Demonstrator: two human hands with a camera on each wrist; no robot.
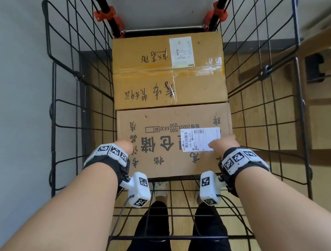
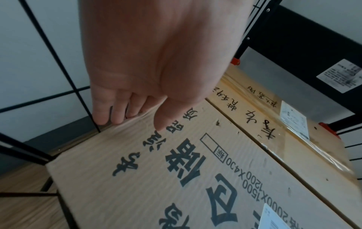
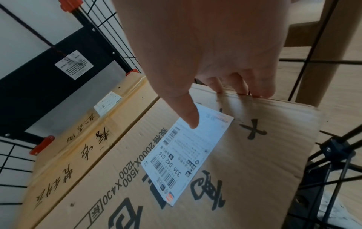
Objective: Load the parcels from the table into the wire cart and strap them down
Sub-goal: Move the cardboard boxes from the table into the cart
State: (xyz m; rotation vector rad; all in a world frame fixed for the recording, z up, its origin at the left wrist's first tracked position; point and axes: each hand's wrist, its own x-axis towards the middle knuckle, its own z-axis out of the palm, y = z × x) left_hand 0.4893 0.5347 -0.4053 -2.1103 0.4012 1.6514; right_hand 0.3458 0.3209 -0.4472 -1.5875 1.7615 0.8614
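Note:
Inside the black wire cart (image 1: 65,84) lie two brown cardboard parcels. The far parcel (image 1: 167,71) is taped and hand-lettered. The near parcel (image 1: 170,144) has printed black characters and a white shipping label (image 1: 199,139). My left hand (image 1: 123,145) grips its left edge, fingers (image 2: 109,111) curled down over the side and thumb on top. My right hand (image 1: 224,143) grips the right edge, fingers (image 3: 240,85) over the side, thumb lying on the label (image 3: 188,156). Whether the near parcel rests on the cart floor I cannot tell.
The cart's black back panel and orange clamps (image 1: 107,15) stand beyond the far parcel. A pale wall runs along the left. A wooden table leg (image 3: 325,51) and wood floor lie to the right. My legs stand behind the cart's near wire wall (image 1: 167,238).

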